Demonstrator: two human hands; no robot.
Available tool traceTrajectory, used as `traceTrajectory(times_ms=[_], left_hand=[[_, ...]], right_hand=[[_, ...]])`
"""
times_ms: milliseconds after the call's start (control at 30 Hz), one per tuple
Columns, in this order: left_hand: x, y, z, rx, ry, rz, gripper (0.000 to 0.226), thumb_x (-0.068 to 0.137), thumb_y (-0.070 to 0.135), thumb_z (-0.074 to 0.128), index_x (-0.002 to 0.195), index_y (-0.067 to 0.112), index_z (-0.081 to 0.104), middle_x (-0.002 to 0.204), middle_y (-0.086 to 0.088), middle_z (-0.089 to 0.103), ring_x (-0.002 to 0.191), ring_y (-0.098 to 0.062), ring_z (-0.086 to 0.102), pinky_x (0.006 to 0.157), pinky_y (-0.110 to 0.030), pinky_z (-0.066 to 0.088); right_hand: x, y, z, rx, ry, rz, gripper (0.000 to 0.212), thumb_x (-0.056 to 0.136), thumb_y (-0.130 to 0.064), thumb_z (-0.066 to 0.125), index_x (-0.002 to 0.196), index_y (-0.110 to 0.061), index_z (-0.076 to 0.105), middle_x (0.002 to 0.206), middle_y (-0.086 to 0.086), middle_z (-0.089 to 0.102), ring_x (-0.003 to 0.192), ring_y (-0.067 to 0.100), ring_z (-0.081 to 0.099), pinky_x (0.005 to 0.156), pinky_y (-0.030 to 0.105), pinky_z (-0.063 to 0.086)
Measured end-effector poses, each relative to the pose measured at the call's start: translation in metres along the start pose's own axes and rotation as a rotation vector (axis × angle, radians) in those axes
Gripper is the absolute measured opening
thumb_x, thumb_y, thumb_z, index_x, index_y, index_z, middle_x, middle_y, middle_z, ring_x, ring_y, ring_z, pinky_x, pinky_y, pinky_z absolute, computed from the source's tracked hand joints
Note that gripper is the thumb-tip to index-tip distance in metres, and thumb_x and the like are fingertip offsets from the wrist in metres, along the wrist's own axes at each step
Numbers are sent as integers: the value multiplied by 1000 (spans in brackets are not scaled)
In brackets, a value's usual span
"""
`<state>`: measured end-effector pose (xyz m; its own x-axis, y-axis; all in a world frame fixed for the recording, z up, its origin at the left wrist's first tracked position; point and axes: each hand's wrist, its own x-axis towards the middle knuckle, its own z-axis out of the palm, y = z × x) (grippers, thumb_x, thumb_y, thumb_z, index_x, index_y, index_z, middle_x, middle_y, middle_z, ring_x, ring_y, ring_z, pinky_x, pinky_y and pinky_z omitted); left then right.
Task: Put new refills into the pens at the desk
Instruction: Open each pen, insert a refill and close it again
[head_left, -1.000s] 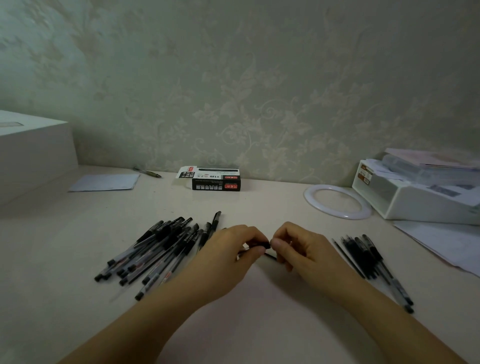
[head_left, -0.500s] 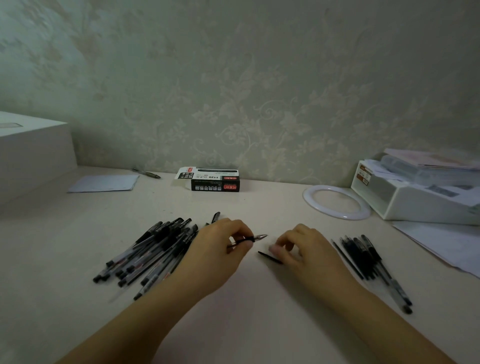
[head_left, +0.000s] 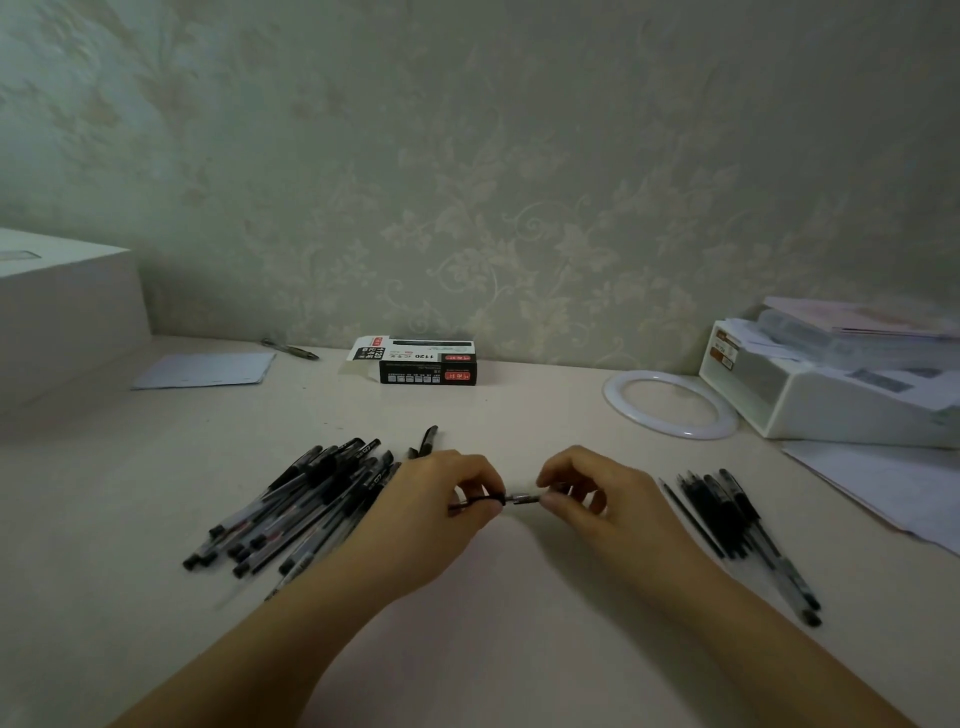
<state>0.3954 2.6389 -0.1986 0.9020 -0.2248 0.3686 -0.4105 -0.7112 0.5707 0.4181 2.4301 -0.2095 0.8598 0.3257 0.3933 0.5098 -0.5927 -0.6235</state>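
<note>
Closing the gap seen half a second ago, the two hands now meet above the middle of the counter. Back then the left hand held a pen with its tip bare and the right hand rested on a small dark piece lying on the counter; that piece is now lifted and set against the pen's end.

Toward the left edge, the heap of pens lies as before. The left hand pinches the pen between thumb and curled fingers. The right hand pinches the small dark piece at the pen's tip, fingers curled narrow round it. Near the right edge lies a smaller bunch of dark pens and refills, unchanged.

At the back edge stands a black and white box; "1120" reads on its flap and top, with red labels too small to read. A white ring lies to its right.
</note>
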Motion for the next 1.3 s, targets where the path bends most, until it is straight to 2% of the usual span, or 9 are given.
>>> traceTrajectory(times_ms=[167,333,500,867,1000,1100,1200,1300], left_hand=[[-1,3,0,-7,-29,27,8,90,30,63,95,34,68,87,18,62,80,4,55,69,-4,40],[-1,3,2,-66,-25,-27,7,89,33,64,93,34,70,80,21,65,81,8,57,64,-4,39],[-1,6,1,-72,-17,-19,6,87,31,66,87,33,72,73,21,64,73,4,58,61,-7,40],[1,10,10,-123,28,-18,6,88,29,65,86,33,69,76,26,62,67,2,58,59,-10,42],[1,10,17,-59,122,-4,3,88,30,64,87,28,67,79,12,57,66,0,55,60,-9,41],[4,3,12,4,204,-75,6,87,31,65,83,27,65,73,9,55,59,-4,50,53,-12,36],[5,-5,8,101,246,-139,10,86,33,64,79,25,63,64,8,57,57,-4,52,50,-14,32],[6,-13,9,151,242,-200,11,87,31,63,78,24,60,60,8,55,57,-3,51,50,-18,35]], right_hand=[[-1,-1,3,43,-36,6,14,90,-23,69,90,-37,65,88,-20,66,84,3,60,70,11,44],[-2,-4,1,175,-32,27,11,87,-24,73,88,-34,71,86,-13,72,80,7,66,70,16,50],[-2,-6,-2,298,-50,62,15,83,-17,77,84,-31,75,82,-9,74,78,5,69,71,13,50],[0,-8,-7,286,-38,70,10,83,-15,76,88,-24,76,85,-6,75,82,7,70,82,21,55],[1,-9,-8,166,14,71,20,86,-24,74,104,-31,69,88,-12,71,82,1,67,75,12,52],[3,0,-20,-68,162,143,13,87,-32,72,99,-32,65,84,-15,66,72,0,61,63,12,48],[3,19,-47,-328,299,339,14,89,-34,68,95,-24,61,87,-7,64,74,8,58,68,29,48],[-1,39,-76,-452,371,526,18,90,-32,67,98,-17,61,94,3,65,84,21,60,76,37,52]])
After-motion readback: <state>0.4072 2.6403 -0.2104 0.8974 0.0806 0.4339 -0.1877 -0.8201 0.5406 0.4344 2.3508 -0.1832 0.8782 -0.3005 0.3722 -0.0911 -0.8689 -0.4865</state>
